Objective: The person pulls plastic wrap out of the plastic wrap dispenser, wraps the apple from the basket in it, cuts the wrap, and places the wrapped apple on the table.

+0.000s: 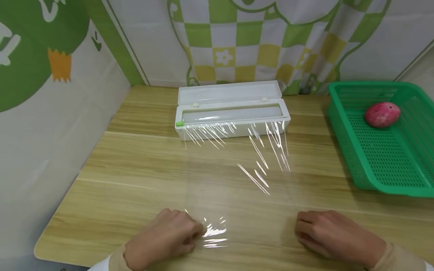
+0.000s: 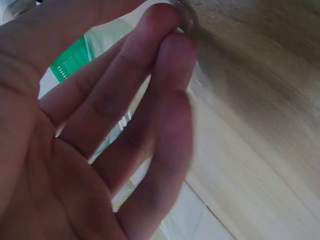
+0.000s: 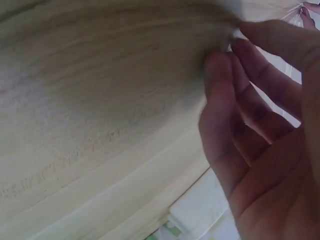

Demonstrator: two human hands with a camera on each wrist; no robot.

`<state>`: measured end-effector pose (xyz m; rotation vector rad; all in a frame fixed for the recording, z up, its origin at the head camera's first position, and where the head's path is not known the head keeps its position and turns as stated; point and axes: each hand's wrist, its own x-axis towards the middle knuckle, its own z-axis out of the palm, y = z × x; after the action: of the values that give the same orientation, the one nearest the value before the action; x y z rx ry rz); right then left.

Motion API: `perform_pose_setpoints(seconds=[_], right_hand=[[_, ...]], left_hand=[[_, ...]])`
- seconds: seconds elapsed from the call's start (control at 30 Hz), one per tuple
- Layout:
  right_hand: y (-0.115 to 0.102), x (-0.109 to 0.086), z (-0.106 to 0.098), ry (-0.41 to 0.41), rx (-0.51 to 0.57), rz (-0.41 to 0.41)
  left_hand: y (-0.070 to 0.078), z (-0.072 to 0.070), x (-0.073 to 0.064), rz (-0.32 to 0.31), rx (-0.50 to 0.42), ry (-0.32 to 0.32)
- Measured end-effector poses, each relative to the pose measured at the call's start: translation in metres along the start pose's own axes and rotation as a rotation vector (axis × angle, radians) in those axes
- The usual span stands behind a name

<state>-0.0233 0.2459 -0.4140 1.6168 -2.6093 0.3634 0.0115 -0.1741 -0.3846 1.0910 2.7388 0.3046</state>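
Observation:
A clear sheet of cling film stretches from a white cling film dispenser toward the front of the table. The dispenser's lid is raised, and a small green tab sits at its left end. My left hand pinches the film's near left corner. At the near right corner, my right hand pinches the film between thumb and fingertips. In the left wrist view the fingers bend toward the thumb. The right wrist view shows thumb and fingers meeting on a bit of film.
A green plastic basket stands on the right of the wooden table, with a pinkish-red oval fruit inside. A patterned cloth hangs behind the dispenser. White wall covering borders the table's left edge.

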Motion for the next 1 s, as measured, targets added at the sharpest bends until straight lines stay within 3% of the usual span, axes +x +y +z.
perform_pose_setpoints(seconds=[0.1, 0.27, 0.4, 0.53, 0.6, 0.67, 0.8, 0.87, 0.93, 1.0], right_hand=[[0.000, -0.002, -0.003, -0.073, 0.052, 0.054], [0.000, -0.011, -0.010, -0.111, 0.114, 0.072], [0.002, -0.013, -0.016, -0.087, 0.123, 0.061], [0.009, 0.001, -0.027, -0.023, 0.070, 0.126], [0.014, 0.013, -0.034, 0.036, 0.013, 0.198], [0.022, 0.025, -0.041, 0.099, -0.016, 0.280], [0.042, 0.053, -0.052, 0.182, 0.008, 0.452], [0.053, 0.066, -0.055, 0.219, 0.038, 0.516], [0.066, 0.079, -0.058, 0.272, 0.065, 0.570], [0.079, 0.089, -0.059, 0.340, 0.092, 0.595]], left_hand=[[0.003, 0.000, 0.003, -0.014, -0.030, -0.019], [0.008, 0.001, 0.005, -0.021, -0.039, -0.046], [0.007, -0.004, 0.003, -0.012, -0.066, -0.095], [-0.009, -0.023, 0.010, 0.016, -0.125, -0.092], [-0.023, -0.036, 0.016, 0.010, -0.152, -0.024], [-0.042, -0.048, 0.025, -0.031, -0.184, 0.090], [-0.084, -0.065, 0.045, -0.171, -0.226, 0.411], [-0.103, -0.071, 0.054, -0.264, -0.281, 0.537], [-0.120, -0.075, 0.063, -0.341, -0.333, 0.610], [-0.134, -0.079, 0.069, -0.395, -0.397, 0.632]])
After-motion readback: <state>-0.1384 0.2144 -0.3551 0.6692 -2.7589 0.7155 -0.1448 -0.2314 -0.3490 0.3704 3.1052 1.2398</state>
